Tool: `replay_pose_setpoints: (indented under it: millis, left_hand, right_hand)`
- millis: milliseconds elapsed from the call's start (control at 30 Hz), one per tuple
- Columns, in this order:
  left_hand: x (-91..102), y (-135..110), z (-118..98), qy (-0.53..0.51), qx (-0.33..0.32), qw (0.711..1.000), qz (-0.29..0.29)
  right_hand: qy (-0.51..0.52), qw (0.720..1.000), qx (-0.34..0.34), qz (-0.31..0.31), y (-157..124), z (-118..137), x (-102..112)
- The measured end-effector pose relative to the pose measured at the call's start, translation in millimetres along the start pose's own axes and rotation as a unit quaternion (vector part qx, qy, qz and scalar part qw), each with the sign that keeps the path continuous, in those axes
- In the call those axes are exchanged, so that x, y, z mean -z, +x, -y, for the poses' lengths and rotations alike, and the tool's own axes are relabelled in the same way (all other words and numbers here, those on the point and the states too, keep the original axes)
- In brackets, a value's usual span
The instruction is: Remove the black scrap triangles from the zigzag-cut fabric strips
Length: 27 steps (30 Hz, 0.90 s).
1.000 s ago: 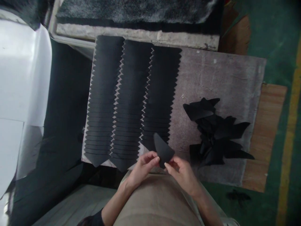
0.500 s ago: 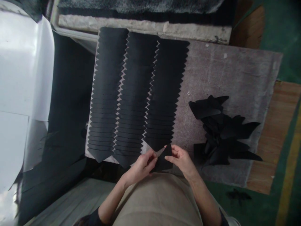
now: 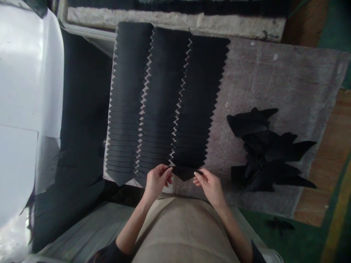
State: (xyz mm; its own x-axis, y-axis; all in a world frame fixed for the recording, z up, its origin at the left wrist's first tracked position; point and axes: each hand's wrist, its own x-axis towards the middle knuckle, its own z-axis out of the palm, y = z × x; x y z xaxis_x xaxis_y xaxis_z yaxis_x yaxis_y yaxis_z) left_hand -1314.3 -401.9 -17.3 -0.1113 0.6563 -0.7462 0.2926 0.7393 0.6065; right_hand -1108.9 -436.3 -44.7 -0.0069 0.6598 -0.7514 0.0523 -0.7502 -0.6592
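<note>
A black fabric piece (image 3: 184,173) with a pointed lower edge is stretched between my two hands. My left hand (image 3: 158,182) pinches its left corner; my right hand (image 3: 210,186) pinches its right corner. It lies at the near end of the right-hand row of overlapped black pieces (image 3: 199,98). To the left run two similar rows, a middle row (image 3: 163,95) and a left row (image 3: 128,95), each with zigzag edges where the pieces' tips stagger. Right of my right hand is a loose heap of black fabric pieces (image 3: 263,157).
The rows and heap lie on a greyish, fabric-like board (image 3: 274,84) over a wooden panel (image 3: 315,190). A pale padded edge (image 3: 175,22) borders the far side. White sheeting (image 3: 30,73) and a dark hanging sheet (image 3: 79,120) stand at left. Green floor (image 3: 263,219) shows at lower right.
My hands have moved apart and the black piece, earlier held bunched near my right fingers, is now spread flat at the row's near end. The view has shifted slightly.
</note>
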Motion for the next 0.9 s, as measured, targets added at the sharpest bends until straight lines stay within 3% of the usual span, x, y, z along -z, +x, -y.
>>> replay_pose_setpoints:
  millis: [267,900]
  left_hand:
    - [-8.0,4.2,0.6,0.085,-0.02,0.992,-0.089]
    - [-8.8,7.1,3.1,0.138,-0.043,0.985,-0.1]
  right_hand:
    - [-0.157,0.984,0.032,-0.081,2.3,-2.7,1.2]
    - [-0.192,0.974,0.026,-0.118,2.7,1.2,-1.4]
